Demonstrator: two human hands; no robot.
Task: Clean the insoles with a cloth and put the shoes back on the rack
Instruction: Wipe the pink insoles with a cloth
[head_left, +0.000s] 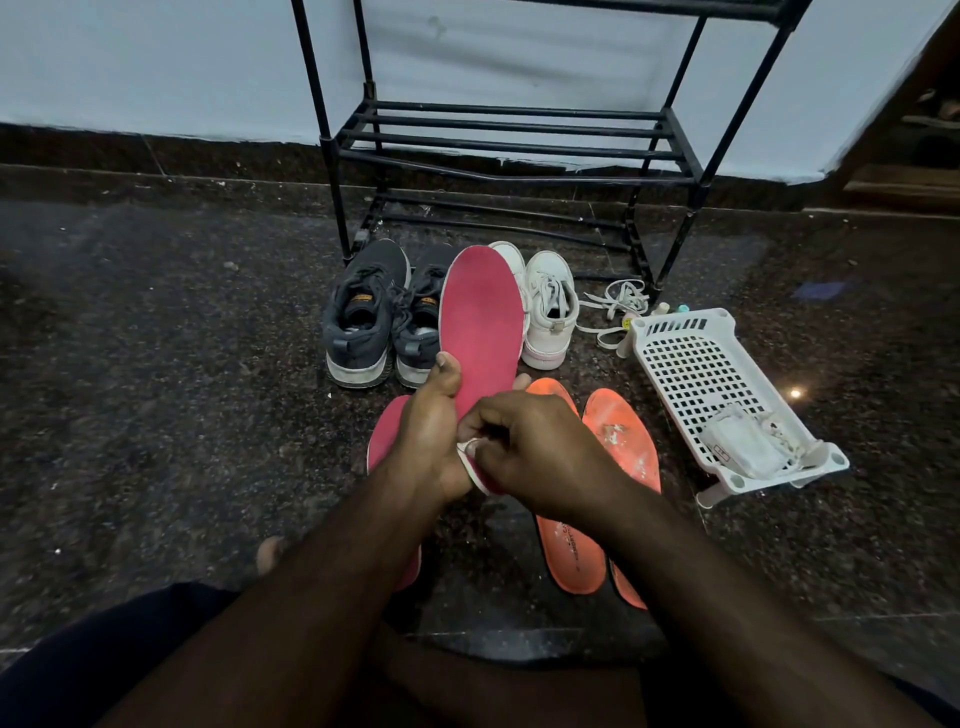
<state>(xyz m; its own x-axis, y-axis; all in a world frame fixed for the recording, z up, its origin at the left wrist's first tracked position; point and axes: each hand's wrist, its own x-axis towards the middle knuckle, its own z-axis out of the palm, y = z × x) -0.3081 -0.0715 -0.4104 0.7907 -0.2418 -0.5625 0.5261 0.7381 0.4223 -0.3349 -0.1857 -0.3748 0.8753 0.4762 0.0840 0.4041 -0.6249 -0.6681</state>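
Note:
My left hand (434, 431) grips a pink insole (483, 317) around its narrow waist and holds it upright above the floor. My right hand (535, 447) pinches the insole's white-edged heel end, fingers curled. A second pink insole (387, 436) lies on the floor under my left wrist. Two orange insoles (623, 441) lie to the right of it. A pair of dark grey sneakers (363, 317) and a pair of white sneakers (550, 306) stand in front of the black shoe rack (509, 140). No cloth shows in either hand.
A white plastic basket (696, 364) lies on the dark stone floor at the right, with a white cloth-like bundle (743, 447) in it. Loose white laces (618, 301) and small bottles sit beside it. The rack stands against a pale wall. My legs fill the bottom of the view.

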